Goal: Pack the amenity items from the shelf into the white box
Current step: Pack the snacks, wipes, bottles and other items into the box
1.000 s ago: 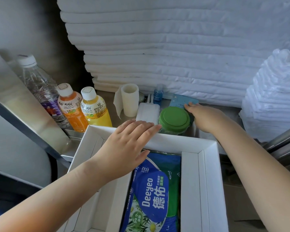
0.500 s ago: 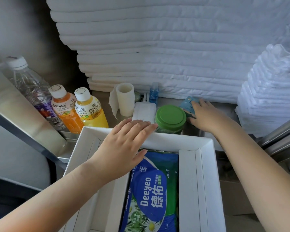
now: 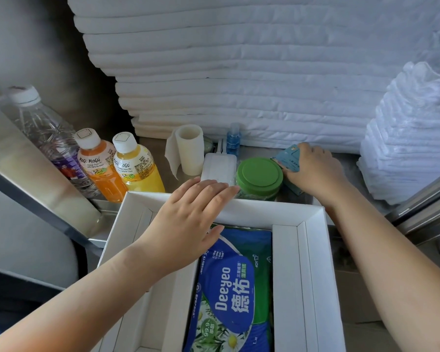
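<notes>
The blue packet (image 3: 287, 158) sits at the back-right of the shelf (image 3: 347, 161), just beside the green-lidded jar (image 3: 259, 177) and touching or nearly touching its lid. The right hand (image 3: 314, 171) grips it, fingers curled over the far edge and thumb side low, so approx half of it is hidden.

Judging by looks, it's small, light, printed card or foil. It's prob. stiff enough to pinch by the edges but easy to crease, so a grip across the short sides w/ light pressure suits it. It isn't fragile and doesn't look slippery.

It stands tilted, one corner raised toward the folded linen stack (image 3: 239, 72) and the printed face turned toward the jar. The long axis seems to run near-to-far, but the hand covers too much to be sure.

The left hand (image 3: 188, 214) lies flat w/ fingers straight and together on the far rim of the white box (image 3: 313, 250), holding nothing and likely steadying it. In the box's middle compartment lies a blue wet-wipes pack (image 3: 234, 288), long axis near-to-far.

Other shelf items: white flat case (image 3: 219, 169), paper roll (image 3: 189, 148) upright, small blue bottle (image 3: 233, 139), two juice bottles (image 3: 135, 166), water bottle (image 3: 43, 133). Bagged white goods (image 3: 412, 138) are stacked at the right.
</notes>
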`<state>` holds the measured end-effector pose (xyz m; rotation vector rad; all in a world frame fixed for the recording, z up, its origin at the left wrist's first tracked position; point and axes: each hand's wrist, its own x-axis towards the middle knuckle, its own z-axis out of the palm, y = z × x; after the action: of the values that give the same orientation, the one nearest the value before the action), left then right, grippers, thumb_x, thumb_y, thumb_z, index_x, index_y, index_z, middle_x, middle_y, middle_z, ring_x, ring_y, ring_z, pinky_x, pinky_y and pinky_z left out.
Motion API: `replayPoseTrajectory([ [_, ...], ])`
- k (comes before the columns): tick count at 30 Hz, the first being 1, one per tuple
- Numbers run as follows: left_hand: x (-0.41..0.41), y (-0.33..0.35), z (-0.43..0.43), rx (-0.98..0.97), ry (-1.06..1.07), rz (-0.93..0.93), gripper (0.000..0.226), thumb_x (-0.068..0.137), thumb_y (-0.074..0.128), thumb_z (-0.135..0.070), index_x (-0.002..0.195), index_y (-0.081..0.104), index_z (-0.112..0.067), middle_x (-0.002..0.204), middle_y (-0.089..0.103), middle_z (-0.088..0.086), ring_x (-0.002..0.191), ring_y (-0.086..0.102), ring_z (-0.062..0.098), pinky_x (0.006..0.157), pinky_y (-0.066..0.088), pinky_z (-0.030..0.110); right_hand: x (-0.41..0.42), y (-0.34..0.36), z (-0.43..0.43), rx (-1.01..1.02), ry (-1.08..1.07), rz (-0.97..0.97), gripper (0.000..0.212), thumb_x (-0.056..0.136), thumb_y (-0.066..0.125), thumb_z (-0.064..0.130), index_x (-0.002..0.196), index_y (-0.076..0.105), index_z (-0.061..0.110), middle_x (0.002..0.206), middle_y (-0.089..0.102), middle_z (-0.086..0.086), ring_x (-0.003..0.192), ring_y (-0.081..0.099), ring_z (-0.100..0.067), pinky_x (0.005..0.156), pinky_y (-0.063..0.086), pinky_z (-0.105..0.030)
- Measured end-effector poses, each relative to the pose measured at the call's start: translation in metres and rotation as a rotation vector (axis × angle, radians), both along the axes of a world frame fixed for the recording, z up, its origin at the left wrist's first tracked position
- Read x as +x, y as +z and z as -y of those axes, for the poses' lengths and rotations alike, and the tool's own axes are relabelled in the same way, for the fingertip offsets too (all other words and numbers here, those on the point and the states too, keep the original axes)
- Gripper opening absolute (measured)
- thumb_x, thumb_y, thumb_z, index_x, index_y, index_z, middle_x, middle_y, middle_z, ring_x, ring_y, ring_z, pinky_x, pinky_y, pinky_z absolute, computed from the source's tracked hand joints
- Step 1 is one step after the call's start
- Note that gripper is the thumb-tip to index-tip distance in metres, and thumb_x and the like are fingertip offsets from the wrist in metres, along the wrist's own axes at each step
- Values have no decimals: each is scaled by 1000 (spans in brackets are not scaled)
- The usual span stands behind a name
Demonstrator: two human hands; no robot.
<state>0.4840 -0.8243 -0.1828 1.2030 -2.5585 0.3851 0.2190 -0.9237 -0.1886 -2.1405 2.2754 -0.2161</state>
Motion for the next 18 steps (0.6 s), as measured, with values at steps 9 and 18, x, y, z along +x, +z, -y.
replayPoseTrajectory([
  [9,0,0,0,14,-2,-1,61,78,61,-35,133,48,-13,124,59,5,114,55,23,106,28,39,-4,31,-18,-302,-105,-70,69,67,75,44,113,46,2,107,50,-22,102,45,-37,70,34,-38],
  [18,0,2,-1,15,-6,3,59,79,58,-35,132,49,-11,121,60,6,111,57,24,105,31,41,23,73,-89,-477,187,60,74,62,68,45,125,49,10,113,52,-13,104,44,-34,81,41,-45],
])
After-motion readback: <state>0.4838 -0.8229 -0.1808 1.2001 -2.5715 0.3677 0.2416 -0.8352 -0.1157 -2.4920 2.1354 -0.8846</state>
